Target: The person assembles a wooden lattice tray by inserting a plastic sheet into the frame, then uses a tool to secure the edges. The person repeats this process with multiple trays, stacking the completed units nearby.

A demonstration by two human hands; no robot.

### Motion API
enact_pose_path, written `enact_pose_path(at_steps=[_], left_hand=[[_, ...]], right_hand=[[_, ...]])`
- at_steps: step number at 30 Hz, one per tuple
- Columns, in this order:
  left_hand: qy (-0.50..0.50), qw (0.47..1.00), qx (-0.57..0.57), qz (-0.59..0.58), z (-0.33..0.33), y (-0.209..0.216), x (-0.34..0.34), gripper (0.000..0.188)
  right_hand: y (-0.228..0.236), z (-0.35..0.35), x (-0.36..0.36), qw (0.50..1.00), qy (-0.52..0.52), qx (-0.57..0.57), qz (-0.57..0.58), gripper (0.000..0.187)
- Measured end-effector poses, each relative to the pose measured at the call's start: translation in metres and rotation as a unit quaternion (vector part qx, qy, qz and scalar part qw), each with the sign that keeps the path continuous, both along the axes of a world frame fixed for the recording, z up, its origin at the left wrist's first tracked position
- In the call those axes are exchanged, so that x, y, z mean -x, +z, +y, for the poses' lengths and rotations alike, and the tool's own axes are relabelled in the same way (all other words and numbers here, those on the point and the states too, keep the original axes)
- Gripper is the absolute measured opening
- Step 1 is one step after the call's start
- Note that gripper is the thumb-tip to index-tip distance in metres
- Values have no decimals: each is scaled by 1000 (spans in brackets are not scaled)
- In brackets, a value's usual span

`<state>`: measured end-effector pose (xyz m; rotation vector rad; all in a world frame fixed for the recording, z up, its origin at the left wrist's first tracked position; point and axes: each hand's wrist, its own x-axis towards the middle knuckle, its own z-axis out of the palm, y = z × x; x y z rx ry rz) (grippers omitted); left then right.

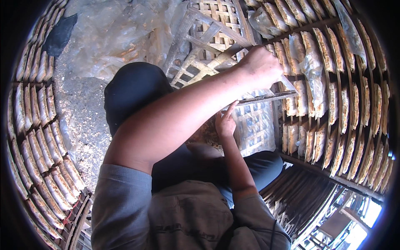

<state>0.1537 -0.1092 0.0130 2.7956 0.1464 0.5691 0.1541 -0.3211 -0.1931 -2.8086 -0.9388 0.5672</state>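
My left arm reaches diagonally across the view. My left hand (261,66) is closed in a fist at the right side of a slatted wooden frame (210,18), gripping its rail; the fingertips are hidden. The frame is tilted and has crossed diagonal slats. Below it, my right hand (226,124) has its index finger stretched up to the frame's dark lower rail (266,98), thumb apart; its other fingers are partly hidden. A woven bamboo tray (255,135) under clear plastic lies just right of my right hand. Another woven bamboo panel (223,10) shows behind the frame.
Racks of upright, whitish-brown slabs (316,54) stand close on my right, with plastic sheets hanging from them. More slabs (35,154) line the left. Crumpled clear plastic (121,33) covers the floor ahead. Crumbs lie on the grey floor (83,108). My knees (135,93) are bent.
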Motion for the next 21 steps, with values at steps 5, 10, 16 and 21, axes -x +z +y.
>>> enact_pose_path(at_steps=[5,10,16,21], left_hand=[[19,999,-23,18,3,-1,4,12],[-4,1000,-11,5,-2,4,-4,12],[-6,994,95,60,8,21,12,23],[-51,960,257,95,19,50,40,23]], right_hand=[[-36,9,2,999,-33,32,28,102],[-135,-22,-32,997,63,-35,-34,102],[-54,-5,12,995,91,-29,25,62],[29,13,16,889,205,-366,-184,45]])
